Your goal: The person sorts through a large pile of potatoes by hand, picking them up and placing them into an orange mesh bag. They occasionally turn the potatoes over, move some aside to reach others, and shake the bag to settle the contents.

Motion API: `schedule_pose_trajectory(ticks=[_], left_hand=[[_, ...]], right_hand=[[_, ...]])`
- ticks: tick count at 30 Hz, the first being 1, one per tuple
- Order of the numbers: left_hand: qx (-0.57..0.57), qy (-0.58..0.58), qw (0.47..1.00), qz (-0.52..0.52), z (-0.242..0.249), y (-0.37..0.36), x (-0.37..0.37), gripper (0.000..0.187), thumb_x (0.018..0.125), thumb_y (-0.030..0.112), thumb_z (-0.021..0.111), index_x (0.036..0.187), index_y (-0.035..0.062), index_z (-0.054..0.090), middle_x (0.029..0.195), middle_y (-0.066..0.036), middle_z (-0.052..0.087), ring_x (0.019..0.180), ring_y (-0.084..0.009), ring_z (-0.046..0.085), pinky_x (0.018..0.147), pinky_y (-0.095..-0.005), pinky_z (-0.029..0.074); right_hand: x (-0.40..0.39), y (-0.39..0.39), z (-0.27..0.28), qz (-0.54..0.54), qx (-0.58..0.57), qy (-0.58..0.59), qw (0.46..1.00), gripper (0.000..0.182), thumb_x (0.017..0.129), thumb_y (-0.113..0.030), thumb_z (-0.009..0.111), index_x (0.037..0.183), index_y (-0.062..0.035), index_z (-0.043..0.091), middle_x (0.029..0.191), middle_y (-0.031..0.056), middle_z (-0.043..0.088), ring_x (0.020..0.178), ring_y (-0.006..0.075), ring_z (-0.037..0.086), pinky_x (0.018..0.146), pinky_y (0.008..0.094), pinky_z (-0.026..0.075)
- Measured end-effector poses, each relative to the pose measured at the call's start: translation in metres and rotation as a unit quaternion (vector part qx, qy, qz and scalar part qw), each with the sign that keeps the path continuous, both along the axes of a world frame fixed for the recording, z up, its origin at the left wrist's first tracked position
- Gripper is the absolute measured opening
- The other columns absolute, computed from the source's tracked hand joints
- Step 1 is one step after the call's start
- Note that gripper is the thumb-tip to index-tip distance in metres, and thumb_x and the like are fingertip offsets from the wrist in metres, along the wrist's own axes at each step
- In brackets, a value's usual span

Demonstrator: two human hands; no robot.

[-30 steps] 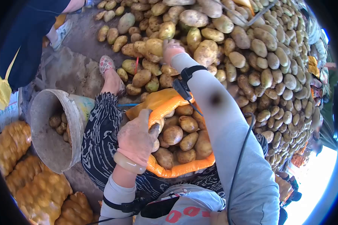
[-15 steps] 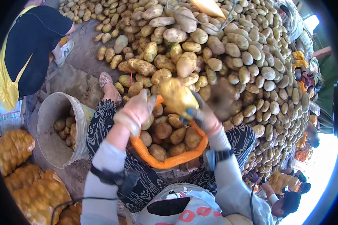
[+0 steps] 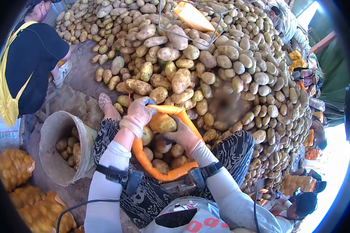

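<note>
Half a second ago the right hand (image 3: 182, 135) held up a large, oval, yellow-brown potato (image 3: 165, 124) over the far rim of a bright orange, woven-looking bag (image 3: 139, 153); now both are lower, and the potato is inside the bag's mouth. The left hand (image 3: 140, 112) stays at the far left part of the rim, its fingers bent over the orange edge and closed on it. The right hand is half curled, thumb below and fingers above, around the near end of the potato.

The potato lies just left of the right hand and close to the left hand's fingertips. Its skin is mottled, paler yellow towards the right hand and browner at the other end. Smaller brown, rounded potatoes (image 3: 161, 166) fill the bag below both hands. Well to the left of the left hand stands a dirty white plastic bucket (image 3: 52, 155); beyond the right hand spreads a large, dusty tan potato heap (image 3: 264, 79).
</note>
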State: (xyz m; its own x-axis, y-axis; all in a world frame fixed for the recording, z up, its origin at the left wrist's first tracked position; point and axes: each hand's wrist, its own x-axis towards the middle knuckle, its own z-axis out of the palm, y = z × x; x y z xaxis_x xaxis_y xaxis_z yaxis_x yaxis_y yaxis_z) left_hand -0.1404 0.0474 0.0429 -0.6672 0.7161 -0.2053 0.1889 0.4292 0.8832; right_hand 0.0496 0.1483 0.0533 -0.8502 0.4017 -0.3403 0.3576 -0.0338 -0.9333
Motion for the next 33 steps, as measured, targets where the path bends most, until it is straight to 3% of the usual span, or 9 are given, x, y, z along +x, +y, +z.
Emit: schedule_pose_trajectory(ticks=[3,5,9,13,15,17,19,25,33], left_hand=[[0.032,0.096,0.995,-0.004,0.001,-0.001,0.010,0.011,0.078,0.011,0.074,0.087,0.0058,0.072,0.079,-0.016,0.071,0.074,-0.0281,0.068,0.072,-0.0369,0.053],[0.010,0.110,0.994,0.022,0.018,-0.008,0.011,0.012,0.083,0.007,0.072,0.091,-0.0009,0.067,0.078,-0.012,0.066,0.072,-0.0175,0.061,0.070,-0.0308,0.051],[0.121,0.187,0.974,-0.031,0.012,-0.014,0.013,0.032,0.082,0.020,0.078,0.099,0.0000,0.061,0.092,-0.015,0.065,0.086,-0.0236,0.062,0.081,-0.0347,0.050],[0.028,0.051,0.997,-0.058,0.031,-0.016,0.018,0.048,0.076,0.024,0.084,0.105,0.0011,0.053,0.095,-0.015,0.064,0.088,-0.0265,0.062,0.084,-0.0362,0.050],[-0.013,-0.011,0.998,-0.061,0.044,-0.013,0.018,0.048,0.075,0.018,0.085,0.104,0.0014,0.051,0.100,-0.016,0.065,0.092,-0.0259,0.063,0.088,-0.0350,0.050],[0.047,-0.013,0.998,-0.050,0.037,-0.011,0.020,0.042,0.076,0.012,0.082,0.102,0.0023,0.050,0.104,-0.018,0.067,0.097,-0.0258,0.065,0.090,-0.0346,0.050],[0.036,0.007,0.997,-0.062,0.040,-0.010,0.023,0.040,0.077,0.008,0.080,0.105,0.0020,0.052,0.108,-0.019,0.066,0.101,-0.0281,0.065,0.092,-0.0354,0.050],[0.041,0.069,0.990,-0.118,0.059,-0.003,0.018,0.047,0.074,-0.002,0.070,0.119,0.0055,0.062,0.122,-0.021,0.060,0.113,-0.0381,0.059,0.098,-0.0415,0.048],[0.035,0.135,0.975,-0.172,0.055,-0.004,0.016,0.025,0.077,0.004,0.070,0.101,0.0082,0.072,0.121,-0.023,0.058,0.108,-0.0417,0.058,0.095,-0.0450,0.047]], right_hand=[[-0.046,0.001,0.024,0.029,0.197,-0.153,0.968,0.078,0.077,-0.038,0.080,0.128,0.0127,0.050,0.110,0.0256,0.068,0.099,0.0337,0.069,0.087,0.0399,0.055],[-0.065,0.001,0.024,0.041,0.234,-0.179,0.955,0.075,0.075,-0.045,0.080,0.113,0.0143,0.056,0.101,0.0281,0.069,0.098,0.0366,0.069,0.084,0.0409,0.055],[-0.057,0.009,0.020,0.092,0.214,-0.122,0.965,0.066,0.077,-0.037,0.079,0.115,0.0124,0.057,0.102,0.0248,0.070,0.093,0.0328,0.070,0.081,0.0391,0.055],[-0.054,0.065,0.054,0.248,0.049,-0.152,0.956,0.051,0.080,-0.028,0.075,0.117,0.0052,0.063,0.097,0.0191,0.072,0.082,0.0241,0.070,0.076,0.0338,0.057],[-0.079,0.108,0.073,0.158,0.011,-0.223,0.962,0.037,0.082,-0.023,0.070,0.111,-0.0002,0.069,0.088,0.0165,0.073,0.076,0.0189,0.068,0.071,0.0303,0.057],[-0.119,0.160,0.018,0.016,0.229,-0.100,0.968,0.030,0.084,-0.024,0.066,0.102,-0.0010,0.073,0.084,0.0161,0.073,0.078,0.0243,0.071,0.073,0.0341,0.057],[-0.176,0.208,-0.036,-0.028,0.434,-0.045,0.899,0.035,0.086,-0.029,0.066,0.105,-0.0005,0.072,0.095,0.0173,0.073,0.093,0.0293,0.071,0.082,0.0374,0.057],[-0.285,0.206,-0.089,0.017,0.569,-0.377,0.731,0.053,0.080,-0.043,0.075,0.121,-0.0107,0.064,0.124,0.0150,0.061,0.114,0.0301,0.061,0.087,0.0398,0.052],[-0.262,0.195,-0.087,0.170,0.579,-0.289,0.743,0.078,0.070,-0.031,0.082,0.136,-0.0124,0.045,0.131,0.0147,0.060,0.120,0.0352,0.059,0.097,0.0498,0.047]])
